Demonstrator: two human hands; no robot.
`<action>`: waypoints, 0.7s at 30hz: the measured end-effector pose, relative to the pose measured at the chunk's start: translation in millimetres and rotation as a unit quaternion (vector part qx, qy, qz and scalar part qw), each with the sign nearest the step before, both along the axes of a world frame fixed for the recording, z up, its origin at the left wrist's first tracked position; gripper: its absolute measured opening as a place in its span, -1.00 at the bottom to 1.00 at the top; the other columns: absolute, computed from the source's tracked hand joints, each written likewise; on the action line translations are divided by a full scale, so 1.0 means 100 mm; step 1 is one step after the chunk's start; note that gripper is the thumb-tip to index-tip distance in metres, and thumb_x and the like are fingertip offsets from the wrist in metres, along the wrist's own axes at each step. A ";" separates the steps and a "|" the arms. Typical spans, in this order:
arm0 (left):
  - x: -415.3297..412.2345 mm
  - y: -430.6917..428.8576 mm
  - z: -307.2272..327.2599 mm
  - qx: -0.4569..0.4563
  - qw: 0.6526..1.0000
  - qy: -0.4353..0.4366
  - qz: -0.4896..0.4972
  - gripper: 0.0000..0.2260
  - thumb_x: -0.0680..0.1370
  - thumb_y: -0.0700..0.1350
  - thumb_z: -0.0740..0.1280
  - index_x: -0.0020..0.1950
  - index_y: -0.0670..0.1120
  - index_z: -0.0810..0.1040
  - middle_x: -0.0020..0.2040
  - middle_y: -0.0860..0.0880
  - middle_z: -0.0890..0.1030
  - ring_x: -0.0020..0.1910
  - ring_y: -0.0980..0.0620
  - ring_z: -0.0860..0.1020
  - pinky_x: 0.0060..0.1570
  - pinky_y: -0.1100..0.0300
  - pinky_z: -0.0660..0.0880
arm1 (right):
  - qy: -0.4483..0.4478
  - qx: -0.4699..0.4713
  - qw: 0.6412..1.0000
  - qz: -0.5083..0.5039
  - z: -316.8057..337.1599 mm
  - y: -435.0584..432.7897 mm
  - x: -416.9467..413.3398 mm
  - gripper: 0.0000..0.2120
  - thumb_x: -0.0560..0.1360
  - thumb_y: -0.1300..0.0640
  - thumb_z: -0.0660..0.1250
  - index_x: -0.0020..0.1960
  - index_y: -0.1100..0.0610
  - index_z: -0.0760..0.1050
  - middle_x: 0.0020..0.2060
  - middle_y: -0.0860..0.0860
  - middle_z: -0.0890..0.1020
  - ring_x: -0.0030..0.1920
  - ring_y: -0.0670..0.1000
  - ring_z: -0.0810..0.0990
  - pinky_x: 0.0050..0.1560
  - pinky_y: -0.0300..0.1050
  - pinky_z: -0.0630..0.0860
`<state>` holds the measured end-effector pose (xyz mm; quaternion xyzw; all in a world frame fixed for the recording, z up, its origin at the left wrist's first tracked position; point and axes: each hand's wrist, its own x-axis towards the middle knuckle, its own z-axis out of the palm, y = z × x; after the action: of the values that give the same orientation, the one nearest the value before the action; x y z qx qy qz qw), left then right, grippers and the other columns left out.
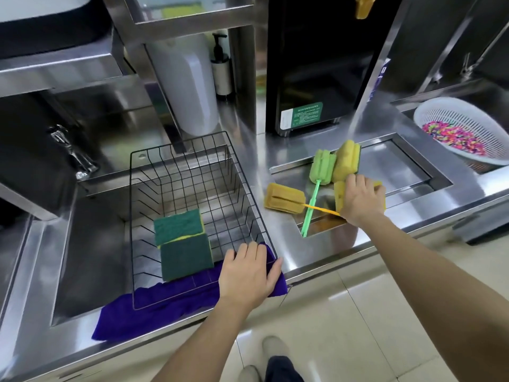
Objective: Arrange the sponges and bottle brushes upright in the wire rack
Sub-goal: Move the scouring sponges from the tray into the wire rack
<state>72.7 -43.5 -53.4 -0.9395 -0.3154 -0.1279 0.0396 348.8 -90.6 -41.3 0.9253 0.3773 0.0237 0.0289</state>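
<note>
Black wire rack (192, 194) sits in the steel sink on the left, its near edge over a purple cloth (154, 301). Two green-faced yellow scouring sponges (183, 242) already stand on edge inside, leaning together near the front. Left hand (249, 274) lies flat, fingers spread, on the rack's near right corner and the cloth, clamped on nothing, steadying the frame.

On the stainless steel bench (278, 244) right of the rack: a mustard foam bottle brush (285, 198) on its side with a thin orange handle, a green foam bottle brush (322, 166) with a long green handle, and a yellow sponge (347, 161) propped against it.

Right hand (362, 199) is curled over another yellow sponge (339, 197); fingers hidden behind it, so the grip looks closed on the sponge but cannot be confirmed. The orange handle runs just under the wrist.

Step in hand: likely lifting that sponge. Do it cleanly: pinch across the broad faces, lift clear of the orange handle so it does not drag, then set it on edge between rack wires beside the two green-faced ones. Keep the left hand bracing.
</note>
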 end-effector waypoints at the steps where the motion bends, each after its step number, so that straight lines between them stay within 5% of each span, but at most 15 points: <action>1: 0.00 0.00 0.00 -0.002 1.000 0.000 0.001 -0.59 0.54 0.13 0.09 -0.22 -0.15 0.53 -0.30 -0.09 0.55 -0.34 -0.11 0.51 -0.33 0.05 0.45 | 0.018 0.028 0.999 -0.006 0.06 0.02 0.00 -0.47 0.32 0.22 0.34 0.24 0.21 0.26 0.17 0.20 0.44 0.20 0.22 0.39 0.12 0.11 0.32; 5: -0.03 0.01 0.01 0.001 1.000 -0.001 -0.004 -0.58 0.54 0.15 0.08 -0.21 -0.14 0.52 -0.29 -0.09 0.56 -0.33 -0.10 0.50 -0.30 0.05 0.44 | 0.160 0.254 0.954 0.027 0.45 0.21 -0.12 -0.18 0.29 0.10 0.48 0.42 0.14 0.13 0.20 0.28 0.38 0.18 0.30 0.38 0.12 0.08 0.37; 10: -0.20 0.09 -0.01 0.017 1.000 -0.014 0.002 -0.60 0.56 0.16 0.10 -0.21 -0.13 0.50 -0.28 -0.09 0.54 -0.30 -0.11 0.48 -0.25 0.02 0.44 | 0.300 0.401 0.865 0.035 0.78 0.63 -0.48 -0.20 0.33 0.20 0.43 0.46 0.18 0.11 0.34 0.15 0.31 0.19 0.00 0.33 -0.05 -0.56 0.19; 13: -0.43 0.18 -0.03 0.026 0.998 -0.029 0.046 -0.58 0.56 0.15 0.10 -0.24 -0.14 0.49 -0.31 -0.09 0.52 -0.32 -0.12 0.47 -0.25 0.02 0.44 | 0.344 0.357 0.866 0.067 0.76 0.85 -0.76 -0.27 0.31 0.20 0.45 0.40 0.17 0.20 0.30 0.12 0.37 0.22 0.07 0.39 0.17 -0.26 0.34; 17: -0.73 0.27 -0.04 0.027 0.994 -0.034 0.104 -0.55 0.57 0.17 0.09 -0.21 -0.16 0.51 -0.29 -0.10 0.54 -0.31 -0.12 0.49 -0.24 -0.01 0.45 | 0.398 0.341 0.845 0.106 0.64 1.13 -1.05 -0.33 0.30 0.31 0.45 0.32 0.19 0.24 0.23 0.18 0.38 0.21 0.15 0.40 0.20 0.04 0.39; 21: -0.87 0.33 -0.05 0.014 0.985 -0.059 0.164 -0.55 0.58 0.18 0.09 -0.20 -0.16 0.51 -0.29 -0.09 0.54 -0.30 -0.11 0.49 -0.23 -0.01 0.46 | 0.496 0.378 0.776 0.093 0.68 1.44 -1.25 -0.41 0.33 0.41 0.38 0.20 0.04 0.19 0.08 0.20 0.42 -0.14 0.16 0.50 -0.38 -0.16 0.45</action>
<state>-14.5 -10.9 -58.2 -0.8651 -0.4654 -0.1791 0.0543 224.3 53.4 27.1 0.7062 0.3840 -0.2953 -0.5163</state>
